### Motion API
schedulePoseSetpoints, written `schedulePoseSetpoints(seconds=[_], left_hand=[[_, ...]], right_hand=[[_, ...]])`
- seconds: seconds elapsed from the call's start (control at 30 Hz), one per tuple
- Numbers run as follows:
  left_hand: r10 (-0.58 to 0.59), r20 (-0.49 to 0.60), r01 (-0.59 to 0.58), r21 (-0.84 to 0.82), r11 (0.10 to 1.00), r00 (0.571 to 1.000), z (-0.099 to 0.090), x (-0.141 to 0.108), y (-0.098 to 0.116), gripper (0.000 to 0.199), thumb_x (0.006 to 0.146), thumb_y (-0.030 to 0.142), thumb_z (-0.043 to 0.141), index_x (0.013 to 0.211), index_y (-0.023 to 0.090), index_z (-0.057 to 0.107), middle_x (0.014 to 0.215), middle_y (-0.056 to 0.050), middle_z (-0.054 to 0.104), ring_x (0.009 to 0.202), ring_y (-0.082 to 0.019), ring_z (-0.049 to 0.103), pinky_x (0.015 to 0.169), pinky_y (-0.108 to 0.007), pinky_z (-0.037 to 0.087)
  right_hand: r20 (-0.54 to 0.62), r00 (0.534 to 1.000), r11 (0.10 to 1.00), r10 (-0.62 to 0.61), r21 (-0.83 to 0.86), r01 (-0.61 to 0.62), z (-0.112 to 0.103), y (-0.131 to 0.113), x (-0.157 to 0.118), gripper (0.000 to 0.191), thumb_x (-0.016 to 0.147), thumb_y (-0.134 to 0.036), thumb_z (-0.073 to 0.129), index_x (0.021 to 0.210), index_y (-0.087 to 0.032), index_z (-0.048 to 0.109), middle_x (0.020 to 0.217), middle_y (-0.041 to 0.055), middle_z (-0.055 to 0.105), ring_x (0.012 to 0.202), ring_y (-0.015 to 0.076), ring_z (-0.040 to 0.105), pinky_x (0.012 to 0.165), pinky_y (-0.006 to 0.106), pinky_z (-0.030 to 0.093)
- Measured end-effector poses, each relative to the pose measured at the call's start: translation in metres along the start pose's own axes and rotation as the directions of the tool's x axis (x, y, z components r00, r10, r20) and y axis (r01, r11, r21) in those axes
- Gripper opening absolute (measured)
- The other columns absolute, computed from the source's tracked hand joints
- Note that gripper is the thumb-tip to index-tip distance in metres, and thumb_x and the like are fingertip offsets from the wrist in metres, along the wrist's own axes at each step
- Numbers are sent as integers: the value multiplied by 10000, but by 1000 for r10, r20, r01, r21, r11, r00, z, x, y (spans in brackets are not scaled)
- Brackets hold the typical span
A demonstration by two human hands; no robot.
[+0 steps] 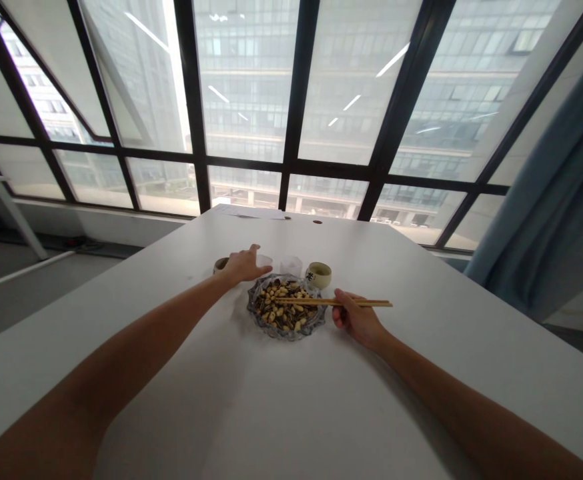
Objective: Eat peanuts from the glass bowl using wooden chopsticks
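A clear glass bowl (286,333) with a wavy rim holds a mix of pale nuts and dark seeds (285,313). My right hand (356,319) is closed round a pair of wooden chopsticks (371,303), whose tips reach over the left part of the mix. Behind the bowl's left side my left hand (245,265) has its thumb and fingers apart, beside a clear cup (264,261). Another clear cup (290,266) stands just behind the bowl. To its right is a pale green cup (319,275) with a dark mark, and a similar cup (220,265) is partly hidden by my left hand.
The white table (196,400) extends towards large windows. Paper (249,212) lies at its far edge, near a small reddish-brown spot (317,222). A blue curtain (536,193) hangs at the right; another table's leg (20,220) stands at the left.
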State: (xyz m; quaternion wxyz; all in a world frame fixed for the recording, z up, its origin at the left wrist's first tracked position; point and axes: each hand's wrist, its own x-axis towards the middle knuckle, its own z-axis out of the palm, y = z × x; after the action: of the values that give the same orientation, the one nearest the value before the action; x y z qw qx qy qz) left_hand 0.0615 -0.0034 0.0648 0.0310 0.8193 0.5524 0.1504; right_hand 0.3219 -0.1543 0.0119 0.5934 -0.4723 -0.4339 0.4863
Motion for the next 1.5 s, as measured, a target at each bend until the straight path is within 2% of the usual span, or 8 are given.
schedulePoseSetpoints(seconds=[0.1, 0.23, 0.33, 0.63, 0.87, 1.07, 1.3, 1.5], left_hand=[[96, -82, -101, -60, 993, 992, 4, 4, 0, 789, 790, 472, 685, 1433, 128, 385, 1275, -181, 656, 1185, -333, 620, 1007, -438, 463], [369, -251, -385, -16, 923, 895, 7, 1, -11, 737, 751, 279, 709, 1413, 161, 408, 1380, -145, 584, 1268, -304, 548, 1071, -423, 440], [444, -275, -455, 27, 890, 853, 6, -2, -17, 715, 762, 247, 693, 1415, 169, 413, 1400, -138, 565, 1296, -310, 517, 1097, -443, 423], [210, -157, -222, -57, 973, 965, 11, 3, -21, 682, 803, 391, 678, 1387, 149, 421, 1283, -170, 651, 1165, -318, 641, 991, -412, 492], [182, -95, -192, -103, 976, 979, 6, 7, -20, 758, 772, 425, 722, 1407, 150, 414, 1305, -164, 650, 1216, -315, 615, 1017, -391, 475], [1, 132, 8, -73, 997, 991, -3, 21, -14, 827, 784, 572, 675, 1442, 155, 398, 1370, -187, 606, 1230, -298, 612, 984, -347, 487], [217, 10, -218, 27, 976, 976, -3, 37, 34, 781, 858, 641, 553, 1409, 97, 454, 1375, -236, 590, 1275, -364, 566, 1056, -464, 416], [222, 97, -224, 14, 974, 970, 7, 48, 65, 823, 802, 595, 658, 1428, 107, 442, 1342, -231, 617, 1243, -374, 592, 1029, -466, 437]], right_hand=[[-16, 999, 999, -31, 8, 32, 0, 0, -1, 542, 614, -635, 834, 589, -168, 559, 457, -7, 588, 326, 79, 475, 319, 193, 354], [-8, 998, 998, -61, 6, 61, 0, 2, -1, 535, 637, -638, 820, 605, -157, 587, 476, 4, 606, 340, 91, 500, 329, 203, 386], [-5, 998, 998, -69, -8, 69, -2, 3, -1, 530, 646, -633, 817, 609, -155, 592, 482, 10, 613, 348, 98, 515, 336, 206, 397], [-46, 975, 964, -219, -166, 209, 2, -17, -4, 553, 675, -682, 772, 603, -147, 652, 518, 42, 643, 394, 131, 576, 382, 242, 465], [74, 973, 937, -218, -264, 230, 12, -23, -12, 499, 722, -641, 766, 654, -154, 680, 552, 46, 672, 439, 136, 609, 421, 238, 492], [66, 976, 943, -206, -253, 216, 16, -26, -13, 524, 689, -676, 764, 656, -163, 663, 529, 37, 668, 409, 132, 592, 395, 234, 477], [89, 975, 936, -203, -276, 220, 21, -31, -16, 531, 706, -683, 745, 618, -170, 641, 528, 44, 668, 414, 131, 595, 405, 234, 485], [50, 983, 970, -175, -165, 181, 15, -32, -11, 514, 682, -660, 780, 662, -161, 657, 504, 27, 645, 388, 124, 567, 378, 233, 457]])
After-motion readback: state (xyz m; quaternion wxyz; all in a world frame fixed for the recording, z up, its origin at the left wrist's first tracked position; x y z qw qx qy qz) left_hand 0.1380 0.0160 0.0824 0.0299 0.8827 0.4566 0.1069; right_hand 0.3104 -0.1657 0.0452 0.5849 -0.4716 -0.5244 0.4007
